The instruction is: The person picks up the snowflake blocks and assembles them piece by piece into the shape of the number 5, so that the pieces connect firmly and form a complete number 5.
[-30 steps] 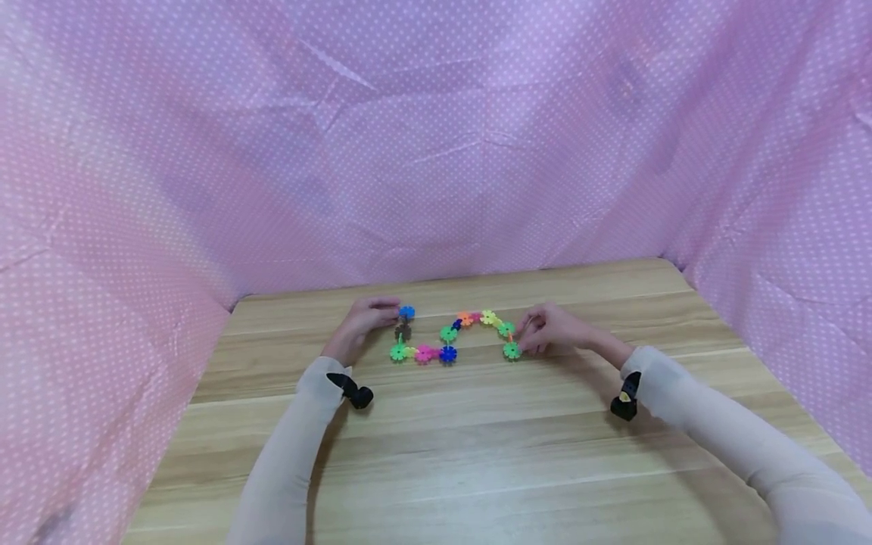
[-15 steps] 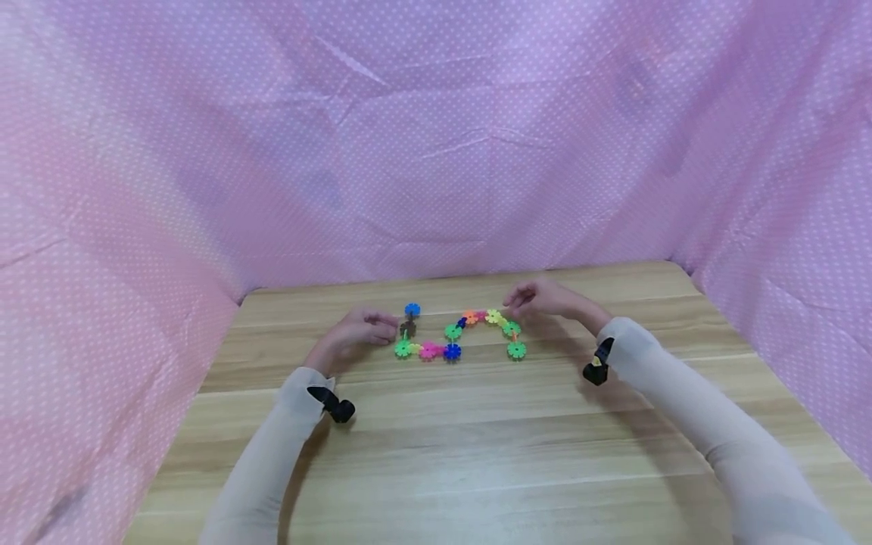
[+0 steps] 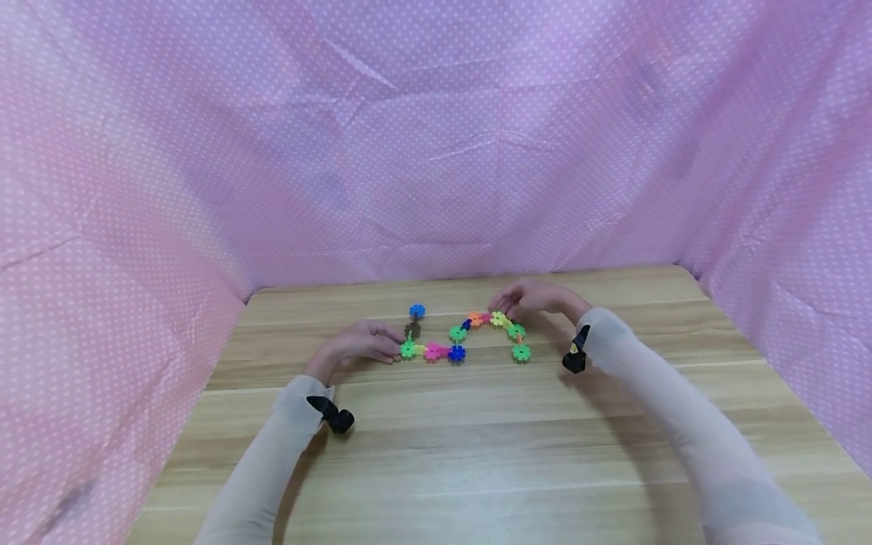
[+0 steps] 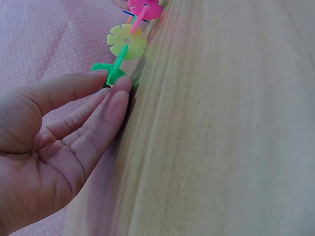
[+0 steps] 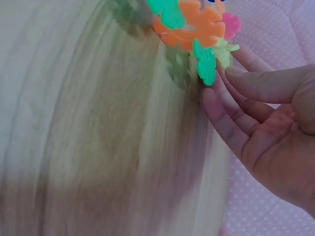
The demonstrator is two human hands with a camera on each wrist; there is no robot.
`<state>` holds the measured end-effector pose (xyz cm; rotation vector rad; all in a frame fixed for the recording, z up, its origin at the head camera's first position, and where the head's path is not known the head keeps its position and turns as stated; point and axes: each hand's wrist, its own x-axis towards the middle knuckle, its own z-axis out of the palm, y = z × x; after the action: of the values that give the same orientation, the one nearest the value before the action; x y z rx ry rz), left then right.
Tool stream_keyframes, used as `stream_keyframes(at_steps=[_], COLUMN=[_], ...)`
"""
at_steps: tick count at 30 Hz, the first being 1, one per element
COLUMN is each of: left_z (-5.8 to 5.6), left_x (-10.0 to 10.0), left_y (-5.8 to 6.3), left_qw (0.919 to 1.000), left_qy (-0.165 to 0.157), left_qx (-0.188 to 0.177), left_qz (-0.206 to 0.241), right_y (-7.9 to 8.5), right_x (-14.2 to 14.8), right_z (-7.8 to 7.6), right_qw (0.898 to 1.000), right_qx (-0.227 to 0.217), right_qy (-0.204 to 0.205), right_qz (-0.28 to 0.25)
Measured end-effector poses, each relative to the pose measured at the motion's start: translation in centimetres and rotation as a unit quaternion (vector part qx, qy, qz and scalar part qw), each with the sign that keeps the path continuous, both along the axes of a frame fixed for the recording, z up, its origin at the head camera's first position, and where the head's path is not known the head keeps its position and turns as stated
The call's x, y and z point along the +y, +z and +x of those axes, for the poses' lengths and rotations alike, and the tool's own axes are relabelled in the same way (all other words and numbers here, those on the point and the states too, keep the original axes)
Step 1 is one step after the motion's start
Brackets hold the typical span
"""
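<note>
A chain of slotted flower-shaped plastic discs (image 3: pixel 432 351) lies in a winding line on the table in the head view. My left hand (image 3: pixel 364 343) is at its lower left corner. Thumb and fingers pinch a green disc (image 4: pixel 115 73) there, beyond which a yellow disc (image 4: pixel 127 42) shows in the left wrist view. At the top of the chain's right-hand arch, my right hand (image 3: pixel 534 297) has its thumb and fingers around a yellow disc (image 5: pixel 225 50). Orange disc (image 5: pixel 189 24) and green disc (image 5: pixel 204 64) sit beside those fingers; their exact contact is partly hidden.
The wooden table (image 3: pixel 436 454) stretches toward the viewer below the chain. Pink dotted cloth (image 3: pixel 443 151) hangs behind the table and at both sides. A blue disc (image 3: pixel 417 310) ends the chain's left arm.
The left hand has left the upper blue disc and come down to the lower left green one. The right hand has moved from the chain's right end up to the arch's top.
</note>
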<state>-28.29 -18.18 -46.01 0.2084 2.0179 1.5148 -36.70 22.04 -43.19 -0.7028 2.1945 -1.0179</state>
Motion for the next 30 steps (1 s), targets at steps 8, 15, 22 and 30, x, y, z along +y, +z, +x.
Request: stream_keyframes(at_steps=[8,15,22,30], left_z=[-0.4,-0.7,-1.5,-2.4], left_x=[0.6,1.1,1.6,1.8], left_y=[-0.5,-0.2,-0.5,-0.7], left_qw=[0.9993,0.9992,0.9971,0.9931], left_qy=[0.008,0.022,0.068,0.108], left_qx=[-0.024,-0.031,-0.031,-0.003], left_qz=[0.026,0.014,0.014,0.045], right_y=[-0.5,-0.5,-0.4,-0.4], right_x=[0.2,0.6,1.3,1.6], right_z=[-0.8,-0.7,-0.1,1.4], right_qw=[1.0,0.999,0.999,0.998], right_qx=[-0.021,-0.03,-0.025,-0.032], right_qy=[-0.001,-0.017,-0.025,-0.039], right_qz=[0.002,-0.004,-0.018,-0.032])
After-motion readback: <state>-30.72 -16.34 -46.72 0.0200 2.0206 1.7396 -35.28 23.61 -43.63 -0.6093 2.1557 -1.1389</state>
